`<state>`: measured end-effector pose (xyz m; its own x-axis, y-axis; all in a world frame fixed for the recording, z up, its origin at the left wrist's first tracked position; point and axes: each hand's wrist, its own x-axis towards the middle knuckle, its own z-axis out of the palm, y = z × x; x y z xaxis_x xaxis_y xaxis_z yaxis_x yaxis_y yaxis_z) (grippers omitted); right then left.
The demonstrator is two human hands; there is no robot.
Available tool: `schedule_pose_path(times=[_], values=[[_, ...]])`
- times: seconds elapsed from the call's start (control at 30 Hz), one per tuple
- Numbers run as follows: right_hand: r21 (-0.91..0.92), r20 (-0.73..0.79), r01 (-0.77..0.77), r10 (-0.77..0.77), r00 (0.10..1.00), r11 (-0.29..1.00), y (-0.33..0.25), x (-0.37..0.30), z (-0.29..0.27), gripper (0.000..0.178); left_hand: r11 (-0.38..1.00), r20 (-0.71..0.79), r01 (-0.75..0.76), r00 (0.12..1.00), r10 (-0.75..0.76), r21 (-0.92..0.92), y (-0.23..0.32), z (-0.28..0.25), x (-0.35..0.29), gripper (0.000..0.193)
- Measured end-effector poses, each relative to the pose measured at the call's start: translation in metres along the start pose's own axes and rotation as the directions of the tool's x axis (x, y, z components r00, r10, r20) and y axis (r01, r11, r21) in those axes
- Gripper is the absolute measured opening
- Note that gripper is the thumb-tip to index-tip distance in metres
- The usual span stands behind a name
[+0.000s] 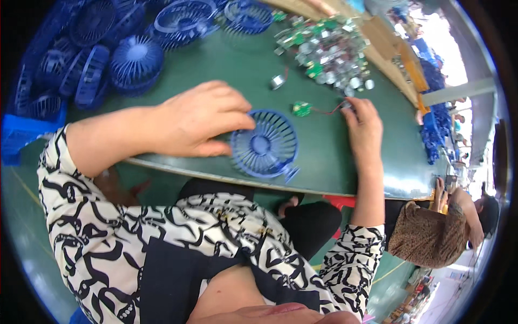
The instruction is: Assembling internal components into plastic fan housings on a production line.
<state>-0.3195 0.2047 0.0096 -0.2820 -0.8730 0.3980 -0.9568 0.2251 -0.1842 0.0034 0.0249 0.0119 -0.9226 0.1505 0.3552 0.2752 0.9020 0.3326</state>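
A round blue fan grille (261, 143) with radial slots and a small tab lies on the green table near its front edge. My left hand (208, 119) is beside the grille's left rim, thumb and fingers apart, fingertips at or just over the edge; contact is hard to tell. My right hand (365, 124) pinches a small silvery motor (346, 105), mostly hidden by the fingers. A thin red wire runs from it to a green circuit board (302, 108) on the table. Another small silvery motor (278, 81) with a red wire lies farther back.
A heap of small motors and green boards (329, 54) covers the back right of the table (216, 70). Blue fan grilles (136, 62) are piled at the back left, by a blue crate (32, 132). Wooden strips (386, 62) edge the far right. A co-worker (426, 232) sits at right.
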Motion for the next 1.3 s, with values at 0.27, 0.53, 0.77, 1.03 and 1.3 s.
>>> schedule_pose_path(times=[0.27,0.53,0.77,1.03,1.3], values=[[0.416,0.215,-0.432,0.375,0.902,0.801,-0.015,-0.030,-0.019,0.019,0.978,-0.046,-0.187,0.982,0.183,-0.096,0.014,0.009,-0.005,0.039],[0.210,-0.166,-0.215,0.251,0.954,0.954,-0.023,-0.050,-0.006,0.019,0.997,-0.282,-0.059,0.957,0.072,0.056,0.010,0.016,0.004,0.044],[-0.009,-0.069,-0.168,0.167,0.983,0.986,-0.032,-0.050,-0.011,0.022,0.998,-0.049,-0.055,0.997,0.056,0.034,0.011,0.019,0.007,0.046],[0.025,-0.068,-0.186,0.187,0.980,0.982,-0.028,-0.049,-0.009,0.021,0.996,-0.023,-0.089,0.996,0.089,0.000,0.023,0.011,0.006,0.052],[0.191,-0.047,-0.277,0.290,0.956,0.942,-0.017,-0.052,-0.010,0.023,0.998,-0.175,-0.059,0.983,0.064,0.033,0.013,0.025,0.007,0.041]])
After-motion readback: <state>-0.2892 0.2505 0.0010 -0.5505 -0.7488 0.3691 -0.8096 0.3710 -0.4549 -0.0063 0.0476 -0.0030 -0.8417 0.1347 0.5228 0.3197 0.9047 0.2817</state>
